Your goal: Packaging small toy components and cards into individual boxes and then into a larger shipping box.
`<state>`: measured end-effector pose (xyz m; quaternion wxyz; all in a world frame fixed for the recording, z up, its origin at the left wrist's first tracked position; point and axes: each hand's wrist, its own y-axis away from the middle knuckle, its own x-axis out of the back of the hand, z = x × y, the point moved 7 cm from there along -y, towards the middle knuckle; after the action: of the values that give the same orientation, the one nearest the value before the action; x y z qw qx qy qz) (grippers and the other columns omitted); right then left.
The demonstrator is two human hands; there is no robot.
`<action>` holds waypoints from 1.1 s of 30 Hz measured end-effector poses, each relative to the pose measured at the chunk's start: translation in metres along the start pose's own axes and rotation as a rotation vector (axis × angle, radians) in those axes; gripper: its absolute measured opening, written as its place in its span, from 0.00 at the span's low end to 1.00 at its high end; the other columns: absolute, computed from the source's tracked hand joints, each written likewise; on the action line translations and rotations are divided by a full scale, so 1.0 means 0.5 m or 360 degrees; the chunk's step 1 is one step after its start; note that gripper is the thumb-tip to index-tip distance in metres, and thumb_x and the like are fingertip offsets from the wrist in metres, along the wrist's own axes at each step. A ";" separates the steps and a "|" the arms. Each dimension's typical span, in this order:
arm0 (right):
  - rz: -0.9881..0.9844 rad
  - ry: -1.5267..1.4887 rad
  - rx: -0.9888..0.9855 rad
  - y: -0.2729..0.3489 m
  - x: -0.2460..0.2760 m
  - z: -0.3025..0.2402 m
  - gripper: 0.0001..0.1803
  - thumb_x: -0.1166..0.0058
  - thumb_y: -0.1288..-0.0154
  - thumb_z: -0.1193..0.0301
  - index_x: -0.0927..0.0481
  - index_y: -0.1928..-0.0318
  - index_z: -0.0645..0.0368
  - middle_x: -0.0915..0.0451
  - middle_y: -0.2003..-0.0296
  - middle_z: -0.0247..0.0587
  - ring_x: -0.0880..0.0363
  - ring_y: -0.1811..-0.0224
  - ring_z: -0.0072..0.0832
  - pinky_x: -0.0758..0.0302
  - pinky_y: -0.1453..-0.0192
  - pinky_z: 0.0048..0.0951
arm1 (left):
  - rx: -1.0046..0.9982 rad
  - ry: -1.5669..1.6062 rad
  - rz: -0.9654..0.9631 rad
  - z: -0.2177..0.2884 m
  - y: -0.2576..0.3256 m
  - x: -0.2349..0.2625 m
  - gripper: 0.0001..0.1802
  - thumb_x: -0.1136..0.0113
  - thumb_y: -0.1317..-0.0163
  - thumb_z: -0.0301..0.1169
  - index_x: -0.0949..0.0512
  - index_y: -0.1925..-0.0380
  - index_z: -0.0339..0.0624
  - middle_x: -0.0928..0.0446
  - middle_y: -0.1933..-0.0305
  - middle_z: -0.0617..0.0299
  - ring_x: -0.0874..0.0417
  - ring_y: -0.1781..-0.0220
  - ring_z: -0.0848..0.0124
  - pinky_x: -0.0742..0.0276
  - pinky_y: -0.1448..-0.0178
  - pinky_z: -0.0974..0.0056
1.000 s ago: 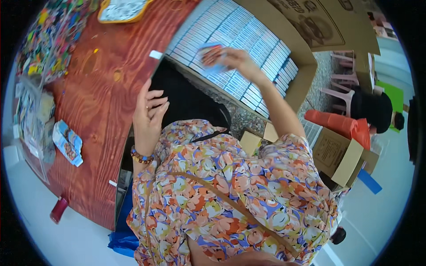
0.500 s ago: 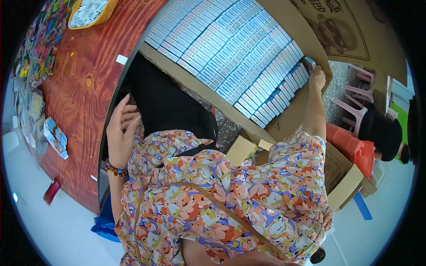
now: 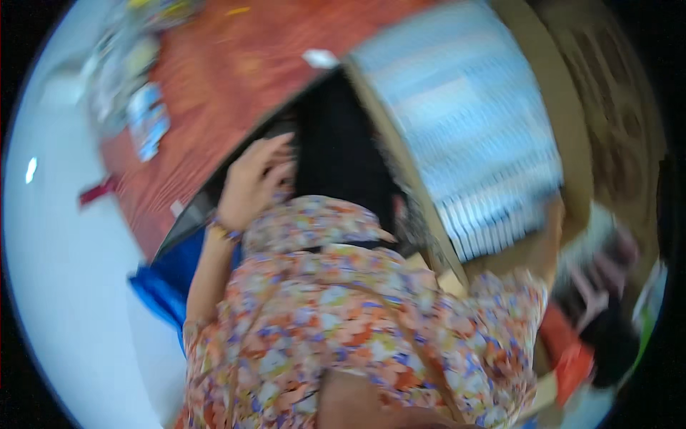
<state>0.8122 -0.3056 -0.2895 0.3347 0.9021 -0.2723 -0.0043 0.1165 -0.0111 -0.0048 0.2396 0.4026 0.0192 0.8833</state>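
The left hand (image 3: pixel 254 182) rests open on the edge of the red table (image 3: pixel 207 93). The big box of small white packs (image 3: pixel 471 143) lies to its right, long side running away. The right hand reaches behind that box, hidden, so I cannot tell its grip.

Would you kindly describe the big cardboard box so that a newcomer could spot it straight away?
Start at the red-brown table in the upper left and move right past the dark gap where the left hand rests. The cardboard box lies open there, packed with rows of small white-and-blue packs; nothing else nearby holds such a tidy grid.
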 end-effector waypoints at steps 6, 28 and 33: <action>-0.0671 -0.1225 0.0668 -0.280 -0.103 -0.066 0.20 0.61 0.24 0.68 0.28 0.38 0.62 0.24 0.39 0.44 0.22 0.42 0.32 0.24 0.44 0.35 | -0.0007 -0.0037 0.1509 -0.210 0.063 0.216 0.11 0.38 0.38 0.21 0.19 0.55 0.36 0.19 0.64 0.56 0.16 0.64 0.67 0.22 0.59 0.66; -0.1805 0.0249 0.0916 0.570 -1.547 -0.797 0.15 0.48 0.28 0.74 0.22 0.43 0.64 0.20 0.48 0.38 0.22 0.48 0.20 0.24 0.47 0.24 | 0.0045 -0.0725 0.1688 -0.240 0.120 0.379 0.62 0.21 0.60 0.49 0.44 0.30 0.28 0.31 0.40 0.46 0.32 0.34 0.52 0.45 0.26 0.41; -0.2295 0.0581 0.1022 0.601 -1.648 -0.748 0.14 0.49 0.27 0.72 0.22 0.45 0.63 0.17 0.54 0.32 0.22 0.53 0.15 0.24 0.49 0.22 | 0.0173 -0.0550 0.1438 -0.223 0.130 0.332 0.62 0.20 0.61 0.46 0.44 0.30 0.30 0.34 0.39 0.46 0.33 0.35 0.51 0.43 0.28 0.42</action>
<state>0.0349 0.1380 0.0393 0.0133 0.8943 0.4472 0.0066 -0.0833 0.0219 0.0511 -0.1895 0.5233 -0.1514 0.8169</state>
